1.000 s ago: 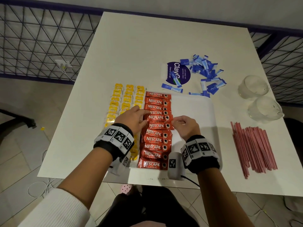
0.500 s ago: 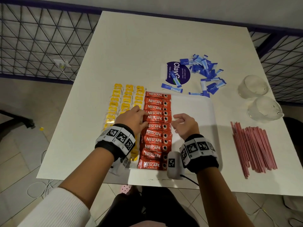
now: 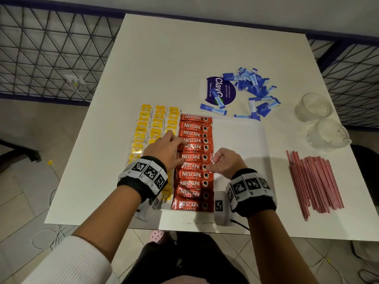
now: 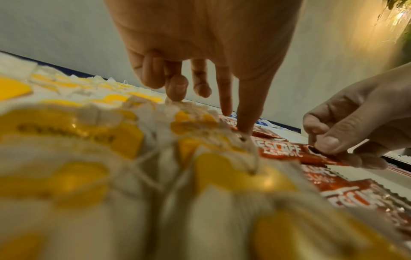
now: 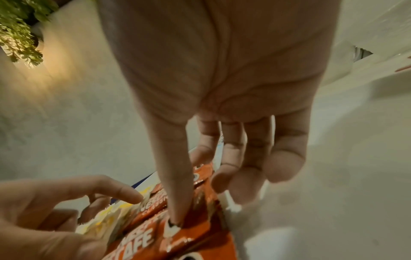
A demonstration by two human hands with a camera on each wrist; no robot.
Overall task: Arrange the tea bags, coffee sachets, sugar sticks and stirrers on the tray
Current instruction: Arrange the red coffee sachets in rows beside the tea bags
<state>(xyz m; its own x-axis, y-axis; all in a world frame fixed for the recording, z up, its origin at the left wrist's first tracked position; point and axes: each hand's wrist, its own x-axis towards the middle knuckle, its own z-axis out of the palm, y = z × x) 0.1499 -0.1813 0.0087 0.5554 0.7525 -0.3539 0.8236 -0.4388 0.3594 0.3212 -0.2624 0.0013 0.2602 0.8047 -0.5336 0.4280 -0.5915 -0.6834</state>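
Note:
A white tray (image 3: 242, 140) lies in front of me. Yellow-tagged tea bags (image 3: 143, 128) fill its left side in three columns. Beside them runs a column of red Nescafe coffee sachets (image 3: 192, 175). My left hand (image 3: 180, 148) rests over the tea bags, its straight index finger and thumb touching the left ends of the middle sachets (image 4: 275, 151). My right hand (image 3: 211, 163) pinches the right end of one middle sachet (image 5: 193, 228), thumb on top. Blue sugar sticks (image 3: 254, 89) lie in a loose heap beyond the tray. Red stirrers (image 3: 313, 181) lie bundled at the right.
A purple ClayGo wipe packet (image 3: 221, 89) lies beside the sugar heap, with two sugar sticks on it. Two clear glass cups (image 3: 313, 107) (image 3: 328, 134) stand at the right edge of the white table (image 3: 184, 58). A metal grid fence runs behind and to both sides.
My right hand has slid a little toward me along the sachet column and now has its thumb on a sachet's end. My left hand has stayed almost where it was.

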